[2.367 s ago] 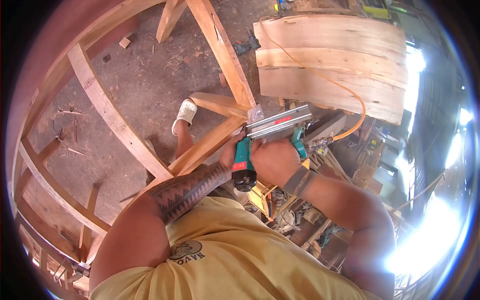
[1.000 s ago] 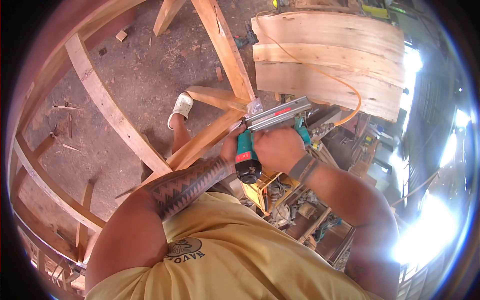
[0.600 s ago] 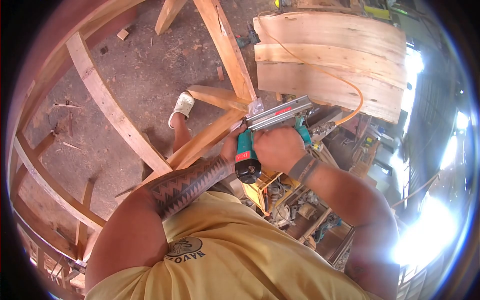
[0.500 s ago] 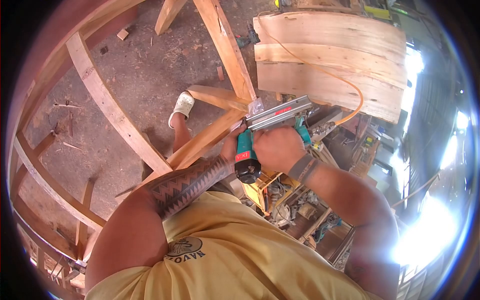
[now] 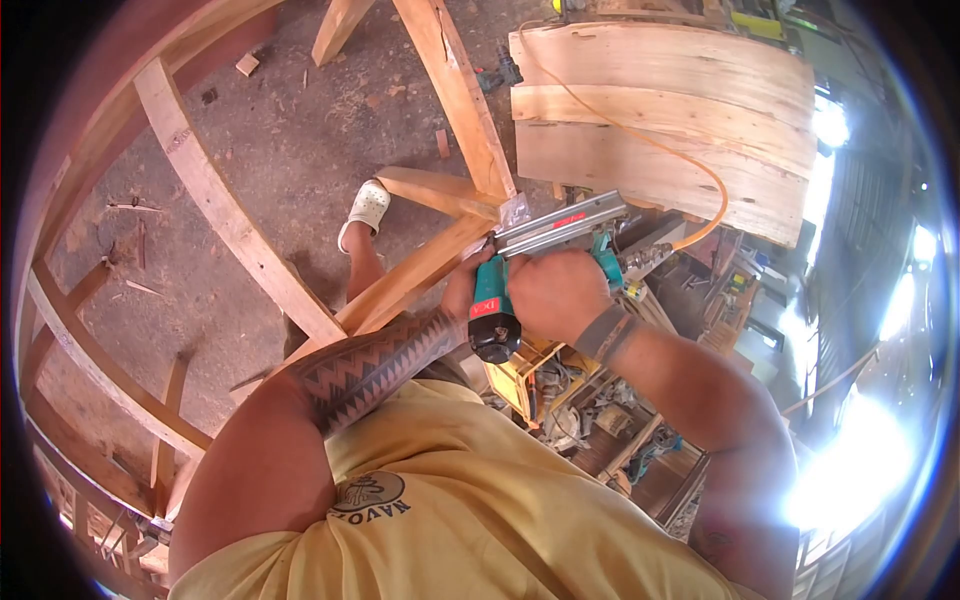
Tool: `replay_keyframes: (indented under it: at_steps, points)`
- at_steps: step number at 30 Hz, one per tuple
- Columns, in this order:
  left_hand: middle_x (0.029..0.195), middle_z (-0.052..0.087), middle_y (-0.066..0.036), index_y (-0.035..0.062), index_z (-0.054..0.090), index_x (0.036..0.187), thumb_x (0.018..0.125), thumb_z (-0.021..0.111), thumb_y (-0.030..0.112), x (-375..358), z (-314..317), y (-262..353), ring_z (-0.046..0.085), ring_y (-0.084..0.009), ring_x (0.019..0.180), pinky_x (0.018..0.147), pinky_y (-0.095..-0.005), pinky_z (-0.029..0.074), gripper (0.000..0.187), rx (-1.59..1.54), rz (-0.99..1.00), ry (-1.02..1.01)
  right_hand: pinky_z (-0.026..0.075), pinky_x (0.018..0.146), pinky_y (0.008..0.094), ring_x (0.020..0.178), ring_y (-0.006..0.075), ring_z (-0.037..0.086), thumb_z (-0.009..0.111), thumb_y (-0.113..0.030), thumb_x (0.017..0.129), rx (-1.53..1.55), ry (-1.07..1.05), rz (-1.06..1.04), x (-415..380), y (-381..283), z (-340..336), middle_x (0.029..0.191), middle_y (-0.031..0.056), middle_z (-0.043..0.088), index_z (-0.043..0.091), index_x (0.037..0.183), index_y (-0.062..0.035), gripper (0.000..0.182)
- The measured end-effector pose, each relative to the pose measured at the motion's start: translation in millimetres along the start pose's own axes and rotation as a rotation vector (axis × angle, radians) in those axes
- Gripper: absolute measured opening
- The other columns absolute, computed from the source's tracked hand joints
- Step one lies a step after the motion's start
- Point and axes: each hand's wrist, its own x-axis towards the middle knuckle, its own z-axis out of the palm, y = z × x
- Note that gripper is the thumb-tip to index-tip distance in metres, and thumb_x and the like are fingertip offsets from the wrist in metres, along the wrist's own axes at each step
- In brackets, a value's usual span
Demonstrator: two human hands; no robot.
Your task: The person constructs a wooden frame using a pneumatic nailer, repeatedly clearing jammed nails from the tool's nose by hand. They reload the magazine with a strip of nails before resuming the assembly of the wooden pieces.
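My right hand (image 5: 562, 292) is wrapped round the handle of a teal and black air nail gun (image 5: 490, 300). Its silver magazine (image 5: 560, 225) reaches up to the right, and the nose end lies at the corner of a wooden frame. My left hand (image 5: 462, 288) is closed at the end of a wooden beam (image 5: 410, 275), just beside the nail gun. Part of its fingers is hidden behind the tool. At that corner the beam meets an upright timber (image 5: 460, 100) and a short brace (image 5: 430, 190).
An orange air hose (image 5: 715, 185) runs from the nail gun over curved wooden panels (image 5: 660, 120). Curved frame slats (image 5: 225, 215) stand at the left. Below the tool is a yellow box (image 5: 515, 385) amid clutter. My foot in a white clog (image 5: 370, 205) is on the concrete floor.
Hardly anything differs. The nail gun and my right hand have shifted very slightly, with the view itself moving a little.
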Motion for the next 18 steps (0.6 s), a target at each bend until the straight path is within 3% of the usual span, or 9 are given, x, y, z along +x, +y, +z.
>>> replay_keyframes:
  at_steps: [2, 4, 7, 8, 14, 15, 18]
  points:
    - [0.102, 0.075, -0.011, 0.0068, 0.066, 0.115, 0.107, 0.057, 0.042, -4, 6, 1, 0.075, -0.0268, 0.09, 0.085, -0.0402, 0.062, 0.038, -0.014, -0.019, 0.069, 0.058, 0.058, 0.0457, 0.061, 0.0284, 0.074, 0.062, -0.021, 0.088, 0.009, 0.03, 0.002, -2, -3, 2, 0.07, 0.0115, 0.074, 0.073, 0.11, -0.0016, 0.031]
    - [0.102, 0.075, -0.011, 0.0074, 0.067, 0.113, 0.106, 0.057, 0.042, -6, -7, 5, 0.075, -0.0266, 0.088, 0.084, -0.041, 0.062, 0.037, 0.055, -0.047, -0.001, 0.057, 0.053, 0.045, 0.058, 0.0285, 0.073, 0.062, -0.021, 0.089, 0.011, 0.106, 0.003, -11, -13, 10, 0.067, 0.0118, 0.072, 0.069, 0.123, -0.0004, 0.041]
    - [0.101, 0.075, -0.012, 0.0081, 0.067, 0.112, 0.105, 0.057, 0.043, -21, -12, 6, 0.075, -0.0275, 0.087, 0.085, -0.0431, 0.062, 0.037, 0.072, -0.163, 0.052, 0.058, 0.056, 0.0447, 0.06, 0.0286, 0.074, 0.059, -0.02, 0.092, 0.028, 0.063, 0.015, -22, -22, 14, 0.07, 0.0102, 0.074, 0.058, 0.14, 0.0014, 0.053]
    - [0.101, 0.075, -0.013, 0.0084, 0.067, 0.112, 0.105, 0.057, 0.043, -28, -11, 4, 0.075, -0.028, 0.087, 0.086, -0.0439, 0.062, 0.037, 0.062, -0.215, 0.097, 0.058, 0.056, 0.0457, 0.06, 0.0303, 0.074, 0.059, -0.019, 0.091, 0.051, 0.161, -0.001, -26, -24, 17, 0.069, 0.0115, 0.074, 0.058, 0.138, 0.0013, 0.051]
    - [0.099, 0.075, -0.012, 0.0085, 0.067, 0.111, 0.105, 0.057, 0.044, -61, -13, -8, 0.075, -0.0316, 0.089, 0.09, -0.048, 0.062, 0.037, 0.021, -0.409, -0.052, 0.059, 0.059, 0.0474, 0.067, 0.0338, 0.076, 0.061, -0.018, 0.09, 0.227, -0.051, 0.051, -63, -42, 25, 0.075, 0.015, 0.076, 0.057, 0.134, -0.0013, 0.048]
    - [0.098, 0.074, -0.012, 0.0082, 0.066, 0.111, 0.105, 0.059, 0.043, -64, -12, -8, 0.074, -0.0311, 0.089, 0.089, -0.0481, 0.062, 0.036, 0.037, -0.404, 0.025, 0.059, 0.059, 0.0474, 0.068, 0.034, 0.076, 0.061, -0.018, 0.089, 0.242, -0.061, 0.065, -68, -46, 28, 0.076, 0.015, 0.076, 0.056, 0.135, -0.0017, 0.049]
    - [0.097, 0.073, -0.011, 0.0075, 0.065, 0.109, 0.105, 0.062, 0.041, -69, -11, -2, 0.073, -0.0298, 0.088, 0.088, -0.0479, 0.061, 0.034, 0.109, -0.376, 0.189, 0.059, 0.066, 0.0503, 0.078, 0.0365, 0.076, 0.071, -0.021, 0.083, 0.307, 0.007, 0.146, -80, -60, 43, 0.084, 0.0168, 0.075, 0.05, 0.149, -0.0057, 0.071]
